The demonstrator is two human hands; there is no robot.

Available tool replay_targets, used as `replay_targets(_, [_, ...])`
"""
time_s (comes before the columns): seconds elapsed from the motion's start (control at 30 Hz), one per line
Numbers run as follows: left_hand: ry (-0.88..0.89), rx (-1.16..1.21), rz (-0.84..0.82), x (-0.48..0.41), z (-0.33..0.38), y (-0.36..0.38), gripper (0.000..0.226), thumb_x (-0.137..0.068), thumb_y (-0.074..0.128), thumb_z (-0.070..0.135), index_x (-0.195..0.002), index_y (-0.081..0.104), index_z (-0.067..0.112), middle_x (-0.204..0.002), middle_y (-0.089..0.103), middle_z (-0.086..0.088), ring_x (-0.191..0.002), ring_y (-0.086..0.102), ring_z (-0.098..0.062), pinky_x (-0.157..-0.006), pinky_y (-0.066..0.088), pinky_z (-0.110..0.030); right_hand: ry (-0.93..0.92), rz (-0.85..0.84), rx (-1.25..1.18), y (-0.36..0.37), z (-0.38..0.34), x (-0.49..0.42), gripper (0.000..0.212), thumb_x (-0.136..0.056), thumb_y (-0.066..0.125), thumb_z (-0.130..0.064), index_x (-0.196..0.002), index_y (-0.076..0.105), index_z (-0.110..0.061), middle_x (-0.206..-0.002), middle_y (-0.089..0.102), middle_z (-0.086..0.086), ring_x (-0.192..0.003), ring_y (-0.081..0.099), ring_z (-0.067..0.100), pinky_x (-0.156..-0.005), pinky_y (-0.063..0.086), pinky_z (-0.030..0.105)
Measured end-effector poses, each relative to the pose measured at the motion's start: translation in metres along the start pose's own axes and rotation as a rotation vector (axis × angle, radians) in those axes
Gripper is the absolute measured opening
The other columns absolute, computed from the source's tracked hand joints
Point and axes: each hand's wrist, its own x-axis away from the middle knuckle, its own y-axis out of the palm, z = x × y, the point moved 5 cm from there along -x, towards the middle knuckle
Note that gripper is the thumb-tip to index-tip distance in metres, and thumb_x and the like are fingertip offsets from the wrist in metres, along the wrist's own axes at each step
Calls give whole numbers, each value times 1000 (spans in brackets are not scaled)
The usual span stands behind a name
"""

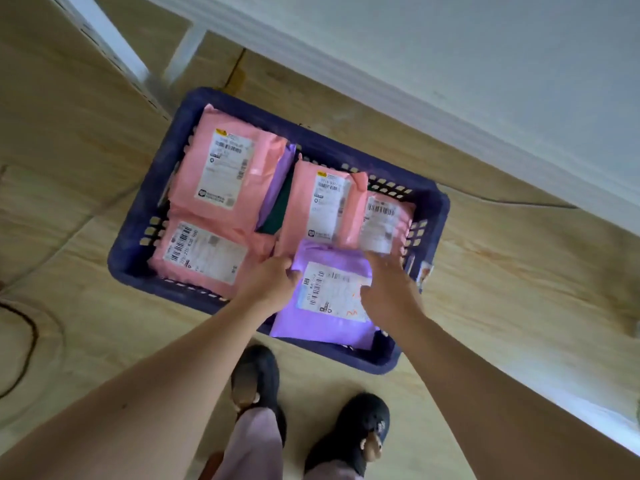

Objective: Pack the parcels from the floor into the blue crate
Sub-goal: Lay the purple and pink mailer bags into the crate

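Pink parcels [214,168], four counted, are laid flat inside the blue crate [329,147], which is set on the wooden floor [485,271] close to a white wall [450,46]. A purple parcel [329,292] is held at the crate's near right corner, its lower edge lying over the rim. Its left edge is gripped by the curled fingers of the left hand [273,282]. The right hand [388,289] is placed at the right edge; it is blurred, and the hold of its fingers cannot be told.
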Motion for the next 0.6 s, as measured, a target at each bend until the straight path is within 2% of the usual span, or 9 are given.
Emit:
replay_targets(0.1, [2, -51, 8, -10, -2, 11, 25, -98, 42, 24, -91, 59, 7, -81, 59, -11, -89, 57, -29, -66, 28, -28, -38, -92, 66, 35, 5, 2, 69, -91, 48, -8, -148, 16, -30, -156, 9, 5, -122, 49, 31, -89, 45, 35])
replay_targets(0.2, [54, -121, 116, -16, 0, 14, 29, -93, 53, 28, -116, 55, 12, -113, 61, -11, -104, 53, -29, -75, 33, -30, -46, -127, 131, 60, 14, 3, 74, -89, 53, -8, -148, 13, -30, -155, 7, 5, -124, 43, 32, -92, 45, 39])
replay_targets(0.27, [274, -252, 294, -14, 4, 13, 58, -79, 69, 34, -130, 45, 17, -127, 53, -11, -113, 51, -32, -89, 39, -39, -31, -93, 168, 68, 18, 1, 76, -90, 58, -17, -148, 10, -28, -156, 2, 7, -130, 36, 31, -96, 43, 39])
replay_targets(0.3, [423, -340, 329, -10, 6, 17, 73, -69, 76, 41, -131, 44, 20, -130, 53, -11, -114, 52, -32, -92, 40, -42, -39, -71, 183, 70, 18, 1, 78, -91, 58, -23, -149, 7, -27, -157, -2, 7, -134, 31, 32, -99, 41, 40])
replay_targets(0.37, [658, -553, 254, -2, 6, 36, 95, -53, 77, 61, -134, 47, 22, -138, 51, -11, -123, 49, -32, -96, 44, -48, -93, -66, 223, 75, 14, 0, 85, -90, 58, -35, -150, -2, -26, -158, -11, 8, -140, 21, 32, -104, 37, 41])
replay_targets(0.4, [715, -634, 177, -3, 2, 47, 102, -50, 74, 68, -137, 45, 23, -144, 45, -13, -130, 44, -32, -98, 43, -53, -119, -73, 243, 79, 12, -1, 88, -90, 57, -40, -150, -6, -26, -157, -15, 8, -141, 17, 31, -105, 37, 41])
replay_targets(0.47, [694, -700, 70, -11, -4, 60, 111, -51, 72, 71, -143, 33, 21, -155, 24, -15, -142, 24, -32, -105, 32, -59, -132, -69, 259, 84, 11, -7, 92, -89, 57, -43, -150, -11, -27, -157, -20, 9, -142, 14, 32, -101, 42, 42])
replay_targets(0.53, [685, -754, 30, -26, -2, 67, 111, -67, 65, 68, -151, 8, 24, -157, -14, -13, -146, -13, -29, -113, 3, -56, -101, -52, 241, 87, 12, -18, 92, -90, 58, -40, -149, -12, -29, -156, -22, 9, -144, 11, 32, -96, 46, 42])
replay_targets(0.6, [642, -807, -55, -36, -1, 77, 108, -78, 55, 65, -147, -19, 27, -143, -43, -9, -134, -36, -25, -107, -18, -52, -70, -52, 219, 91, 15, -28, 91, -90, 60, -32, -149, -9, -31, -156, -22, 8, -144, 10, 32, -91, 49, 41])
